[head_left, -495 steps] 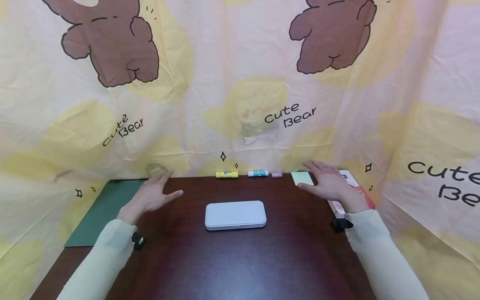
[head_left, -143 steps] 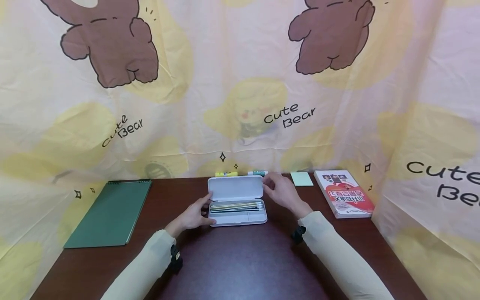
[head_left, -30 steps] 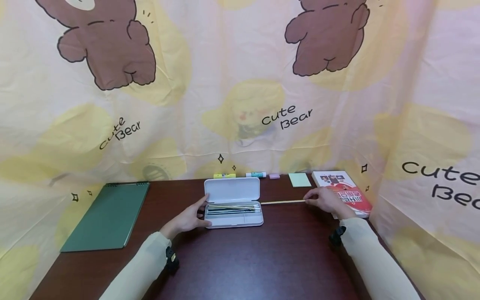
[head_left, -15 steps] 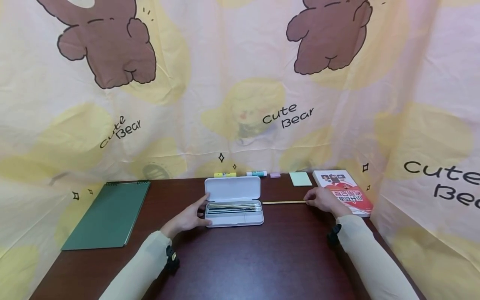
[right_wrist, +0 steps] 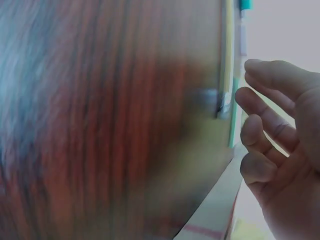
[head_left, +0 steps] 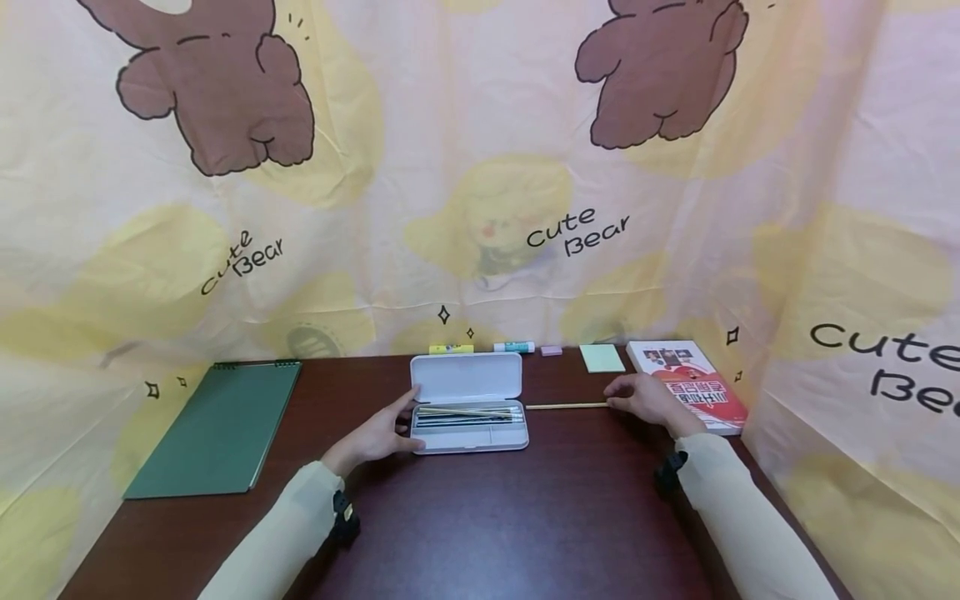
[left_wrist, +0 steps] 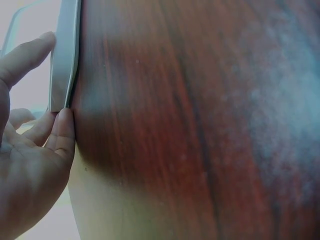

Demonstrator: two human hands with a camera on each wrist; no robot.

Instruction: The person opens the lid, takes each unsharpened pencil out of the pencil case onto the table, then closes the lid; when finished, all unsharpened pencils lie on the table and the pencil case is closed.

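A white pencil case (head_left: 468,440) lies with its lid (head_left: 466,377) raised. Several pencils (head_left: 465,414) fill its back compartment. My left hand (head_left: 372,433) grips the case's left end, thumb at the front edge; in the left wrist view the thumb (left_wrist: 30,57) presses the case's side and other fingertips meet its corner. A yellowish pencil (head_left: 566,406) lies on the table right of the case, roughly in line with it. My right hand (head_left: 645,398) is at its right end. In the right wrist view the fingers (right_wrist: 262,107) are parted, with a gap between them and the pencil.
Along the back edge are a yellow tube (head_left: 452,349), a glue stick (head_left: 514,347), a purple eraser (head_left: 551,351) and pale green sticky notes (head_left: 602,358). A red and white book (head_left: 693,385) lies beyond my right hand. A green spiral notebook (head_left: 217,429) lies at left.
The case was closed at first, then opened. A pencil now lies out to its right. In the last second my right hand's fingers loosen from the pencil; the left stays at the case.
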